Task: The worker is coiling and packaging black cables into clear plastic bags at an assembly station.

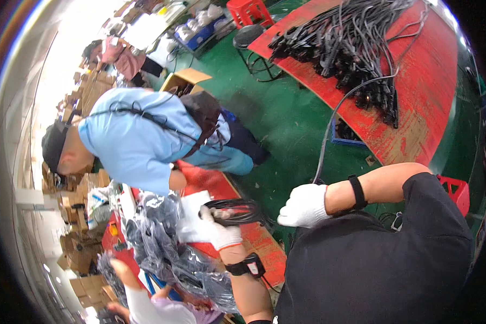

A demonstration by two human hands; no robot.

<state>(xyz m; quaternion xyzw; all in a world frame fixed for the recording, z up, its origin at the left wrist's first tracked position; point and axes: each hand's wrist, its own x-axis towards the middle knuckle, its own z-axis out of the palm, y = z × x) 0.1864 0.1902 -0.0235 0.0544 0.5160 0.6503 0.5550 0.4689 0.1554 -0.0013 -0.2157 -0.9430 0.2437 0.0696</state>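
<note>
My left hand (220, 231), in a white glove, is closed on a coiled black cable (233, 211) above the lower red table (262, 245). Beside it lies a pale clear plastic bag (194, 216). My right hand (303, 207), also gloved in white, makes a fist near my chest. From that fist a long dark cable (329, 129) rises and curves to the upper red table; the grip itself is partly hidden by the glove. A heap of black cables with connectors (345, 54) covers much of that upper table.
A person in light blue (129, 135) leans over the lower table's far side. Another person's arm (146, 305) reaches in near several bagged dark items (162, 237). The upper red table's edge (356, 137) overhangs a blue crate (346, 141). A red stool (249, 12) stands behind.
</note>
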